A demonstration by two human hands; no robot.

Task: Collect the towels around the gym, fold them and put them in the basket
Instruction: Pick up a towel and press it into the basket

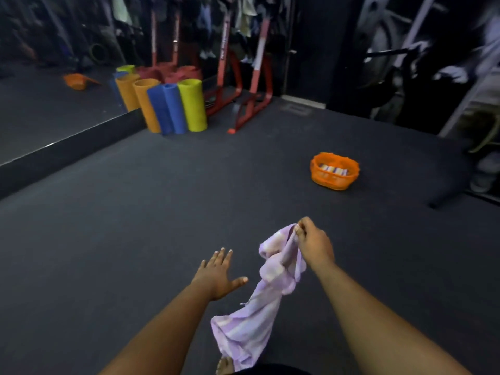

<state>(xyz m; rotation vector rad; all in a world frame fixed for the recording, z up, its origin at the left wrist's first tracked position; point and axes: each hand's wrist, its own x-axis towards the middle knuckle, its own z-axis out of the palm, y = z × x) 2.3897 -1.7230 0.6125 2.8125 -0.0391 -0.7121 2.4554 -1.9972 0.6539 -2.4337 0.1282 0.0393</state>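
A lilac and white striped towel (259, 304) hangs crumpled in front of me, pinched at its top edge by my right hand (313, 244). To the towel's left, my left hand (217, 274) is spread flat with straight fingers, palm down, holding nothing. An orange plastic basket (335, 182) stands on the dark floor ahead and to the right, with folded striped towels (334, 169) inside it.
Rolled mats (173, 104) in orange, blue and yellow stand against a wall mirror at the back left. A red metal rack (243, 85) stands behind them. Gym machines (433, 77) and a person's shoe (483, 182) line the right side. Dark floor (162, 201) stretches between.
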